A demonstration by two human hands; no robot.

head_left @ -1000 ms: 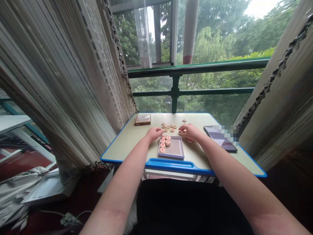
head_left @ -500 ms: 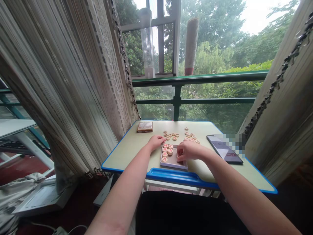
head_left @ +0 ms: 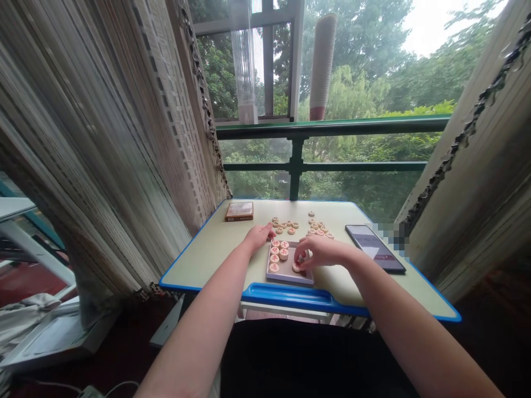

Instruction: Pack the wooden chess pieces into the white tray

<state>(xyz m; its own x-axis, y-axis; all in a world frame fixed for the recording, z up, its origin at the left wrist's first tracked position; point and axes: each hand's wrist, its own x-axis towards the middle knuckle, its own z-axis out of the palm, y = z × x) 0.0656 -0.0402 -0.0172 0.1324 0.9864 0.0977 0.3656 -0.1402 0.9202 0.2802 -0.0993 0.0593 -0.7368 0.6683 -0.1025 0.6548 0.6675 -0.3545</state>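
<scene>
A shallow grey tray [head_left: 287,270] lies near the front edge of a small desk [head_left: 215,249] with a blue rim. Several round wooden game pieces [head_left: 278,251] with red marks sit in the tray's left half. My right hand [head_left: 321,253] is over the tray's right side, fingers curled on pieces [head_left: 297,266] resting in the tray. My left hand [head_left: 259,235] rests at the tray's far left corner, fingers bent against its edge. More loose pieces [head_left: 318,226] lie scattered on the desk beyond the tray.
A brown box [head_left: 239,210] lies at the desk's far left. A phone [head_left: 374,247] lies flat at the right. Bead curtains hang on both sides, with a green railing and window behind. A blue trough [head_left: 290,291] runs along the desk's front edge.
My right hand came back from the loose pieces to the tray and lowered pieces into its right side. My left hand stayed at the tray's corner.
</scene>
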